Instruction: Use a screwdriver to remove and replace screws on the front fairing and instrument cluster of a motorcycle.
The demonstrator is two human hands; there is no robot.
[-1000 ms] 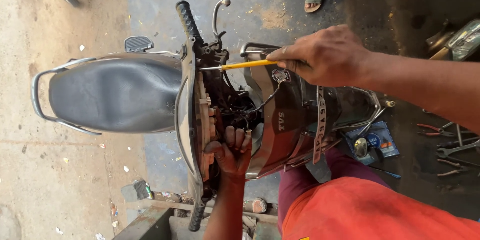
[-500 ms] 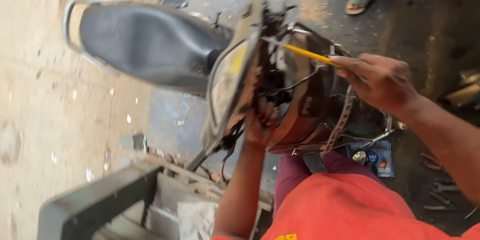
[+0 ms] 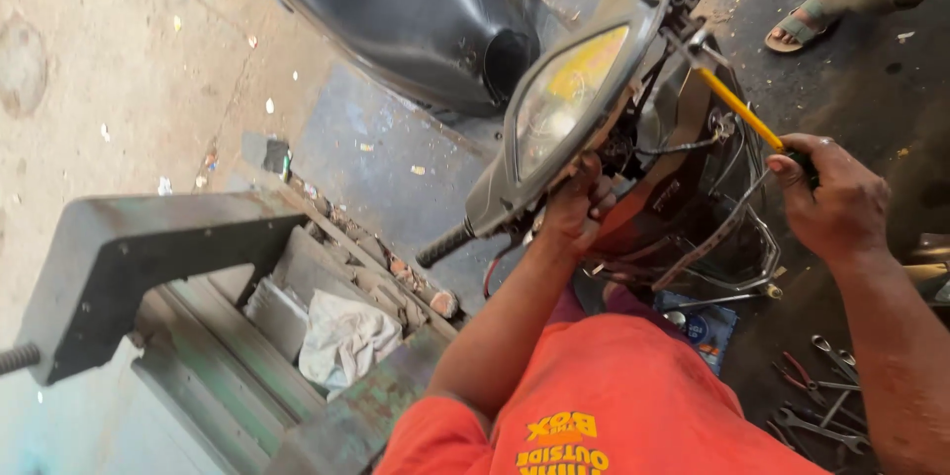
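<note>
Just one flat blue package (image 3: 705,329) with a round light patch, lying on the dark floor near the orange shirt, right under the scooter's metal guard rail.

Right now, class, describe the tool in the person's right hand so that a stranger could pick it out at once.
Find the scooter's headlight housing near the top centre. Just right of it, the right hand grips a screwdriver whose shaft slants up-left into the wiring behind the headlight. Its bright yellow shaft sets it apart from the grey spanners and pliers lying on the floor at lower right.
</note>
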